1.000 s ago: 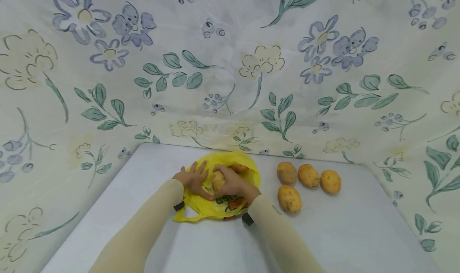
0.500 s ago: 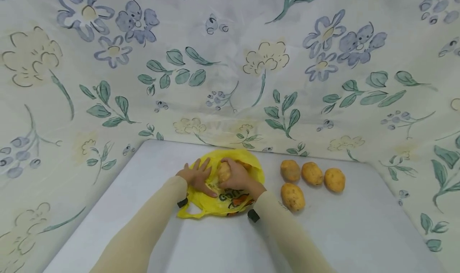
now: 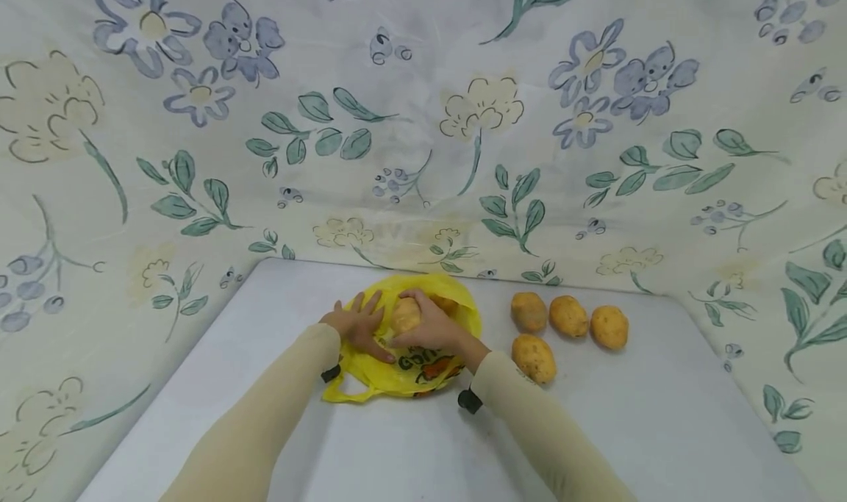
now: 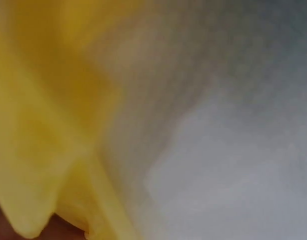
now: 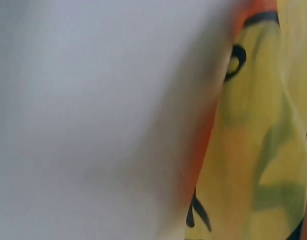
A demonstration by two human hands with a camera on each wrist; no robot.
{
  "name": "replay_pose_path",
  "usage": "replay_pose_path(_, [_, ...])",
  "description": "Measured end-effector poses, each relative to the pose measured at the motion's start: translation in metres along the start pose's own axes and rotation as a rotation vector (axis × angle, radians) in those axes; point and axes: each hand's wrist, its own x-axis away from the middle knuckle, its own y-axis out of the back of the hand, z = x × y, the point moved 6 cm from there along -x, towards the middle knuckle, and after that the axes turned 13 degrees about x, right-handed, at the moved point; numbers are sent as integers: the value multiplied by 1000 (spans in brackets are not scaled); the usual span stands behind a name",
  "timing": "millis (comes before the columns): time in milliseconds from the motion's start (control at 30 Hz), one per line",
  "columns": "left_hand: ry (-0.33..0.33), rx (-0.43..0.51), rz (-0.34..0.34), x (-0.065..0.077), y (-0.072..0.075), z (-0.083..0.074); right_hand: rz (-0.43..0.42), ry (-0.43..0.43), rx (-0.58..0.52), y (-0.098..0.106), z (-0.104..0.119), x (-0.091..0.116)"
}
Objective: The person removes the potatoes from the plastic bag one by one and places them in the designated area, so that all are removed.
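Observation:
A yellow plastic bag (image 3: 384, 378) with printed lettering lies on the white table, its mouth spread wide. My right hand (image 3: 437, 327) grips a potato (image 3: 406, 315) over the bag, thumb and fingers around its sides. Behind that hand, another potato (image 3: 445, 305) shows partly inside the bag. My left hand (image 3: 359, 328) rests on the bag's left side with its fingers spread. In the left wrist view, blurred yellow plastic (image 4: 38, 125) fills the left side. The right wrist view has the bag's printed side (image 5: 248, 140) at its right, with a sliver of hand at the edge.
To the right of the bag, several potatoes lie on the table: three in a row (image 3: 569, 317) and one nearer potato (image 3: 533, 358) beside my right sleeve. The white table (image 3: 635, 421) meets a floral-patterned cloth (image 3: 423, 156) at the back and sides.
The potato in my right hand has risen slightly out of the bag's folds, and more of the bag's lettering shows. My left hand stays on the bag. The head view has shifted a little.

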Motion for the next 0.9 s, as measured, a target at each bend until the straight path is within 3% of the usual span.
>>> replay_pose_path(333, [-2, 65, -23, 0, 0, 4, 47, 33, -169, -13, 16, 6])
replay_pose_path(600, [136, 178, -50, -1, -4, 12, 45, 125, -198, -17, 27, 8])
replay_pose_path(733, [160, 177, -53, -1, -5, 13, 45, 144, -209, -15, 32, 11])
replay_pose_path(900, [135, 131, -46, 1, -2, 12, 36, 154, -206, -6, 41, 18])
